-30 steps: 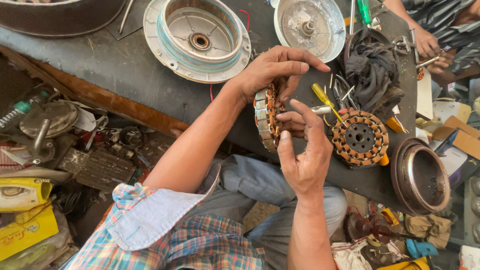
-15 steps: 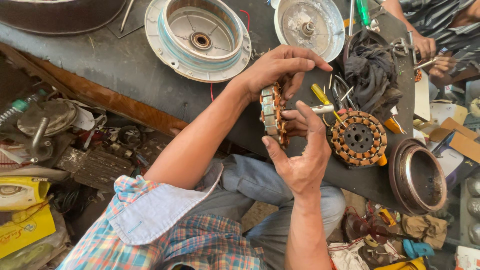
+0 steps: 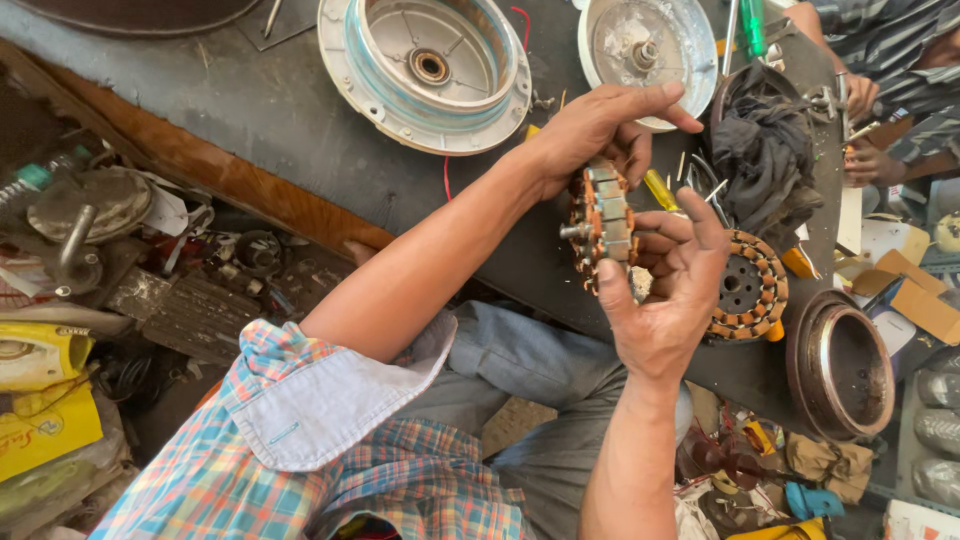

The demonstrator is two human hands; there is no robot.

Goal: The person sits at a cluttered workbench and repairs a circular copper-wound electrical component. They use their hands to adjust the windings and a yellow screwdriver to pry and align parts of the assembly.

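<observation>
A round motor stator (image 3: 600,225) with copper windings and a short shaft is held on edge above the dark workbench (image 3: 290,120). My left hand (image 3: 600,125) grips its top from behind, fingers curled over the rim. My right hand (image 3: 665,290) supports its lower side, thumb against the rim and fingers spread behind it. A second copper-wound stator (image 3: 752,285) lies flat on the bench just right of my right hand.
Two round metal motor housings (image 3: 425,70) (image 3: 645,45) lie at the back of the bench. A dark rag (image 3: 765,150), a screwdriver with a yellow handle (image 3: 662,190) and a metal ring (image 3: 840,365) sit to the right. Another person's hands (image 3: 865,165) are at far right. Parts clutter the floor (image 3: 130,270).
Both hands have turned the stator slightly, so its shaft now points left. My right thumb has shifted up along the rim. The view has drifted a little.
</observation>
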